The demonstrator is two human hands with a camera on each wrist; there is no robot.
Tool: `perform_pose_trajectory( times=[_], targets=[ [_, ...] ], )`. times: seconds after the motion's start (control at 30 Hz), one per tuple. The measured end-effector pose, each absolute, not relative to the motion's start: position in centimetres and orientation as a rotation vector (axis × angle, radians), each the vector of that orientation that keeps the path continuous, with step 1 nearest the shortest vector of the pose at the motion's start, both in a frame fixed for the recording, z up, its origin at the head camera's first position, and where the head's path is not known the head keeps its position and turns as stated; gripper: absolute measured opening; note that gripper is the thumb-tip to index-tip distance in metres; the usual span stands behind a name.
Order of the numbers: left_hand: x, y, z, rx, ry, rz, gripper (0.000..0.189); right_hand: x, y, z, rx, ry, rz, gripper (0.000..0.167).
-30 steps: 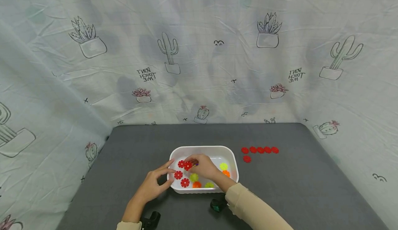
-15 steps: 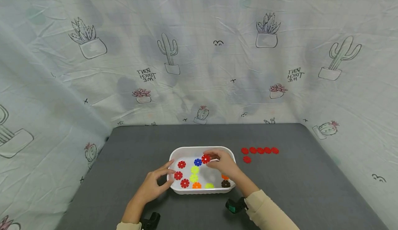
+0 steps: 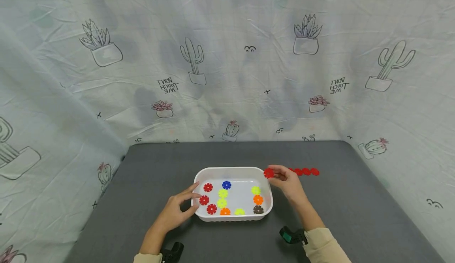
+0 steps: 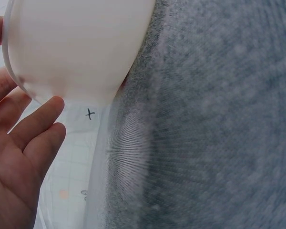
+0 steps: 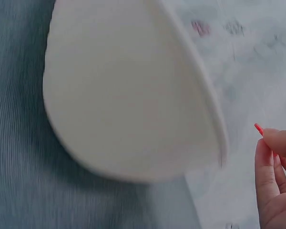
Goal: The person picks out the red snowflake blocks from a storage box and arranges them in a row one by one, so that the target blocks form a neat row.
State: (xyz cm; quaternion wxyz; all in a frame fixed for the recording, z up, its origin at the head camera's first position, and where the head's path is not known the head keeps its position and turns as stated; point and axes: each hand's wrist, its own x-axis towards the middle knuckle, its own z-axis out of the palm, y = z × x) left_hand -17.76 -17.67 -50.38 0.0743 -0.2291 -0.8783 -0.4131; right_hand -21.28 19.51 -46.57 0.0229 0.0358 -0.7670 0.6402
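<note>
My right hand [image 3: 288,182] pinches a red snowflake disc [image 3: 269,173] between thumb and fingers, over the right rim of the white plastic tray [image 3: 231,218]. In the right wrist view the disc [image 5: 259,129] shows edge-on at the fingertips. My left hand [image 3: 174,211] holds the tray's left end, some fingers over the rim; in the left wrist view two fingertips [image 4: 55,106] lie against the outer wall. Inside the tray are several discs: red [image 3: 204,200], blue [image 3: 226,185], yellow [image 3: 222,193], orange [image 3: 258,200] and dark brown [image 3: 258,209].
Right of the tray, a row of red discs [image 3: 306,171] lies on the grey table [image 3: 170,156], partly hidden by my right hand. A white curtain [image 3: 227,65] with cactus drawings hangs behind and at both sides.
My right hand has moved right with the red disc, from the tray's left part to past its right rim. The blue disc and the tray's right-hand discs are now uncovered. My left hand stays put.
</note>
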Motion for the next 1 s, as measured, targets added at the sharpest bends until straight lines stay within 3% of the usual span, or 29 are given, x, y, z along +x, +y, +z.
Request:
perform_pose_trajectory(
  times=[0.47,1.0],
  targets=[
    [-17.8,-17.6,-50.1,-0.664,-2.655,-1.252,0.026,-22.2,25.5,-50.0,-0.219,-2.378,1.89,0.049],
    [-17.9,-17.6,-50.2,-0.663,-2.65,-1.247,0.025,-22.9,26.8,-52.0,-0.321,-2.566,1.625,0.043]
  ],
)
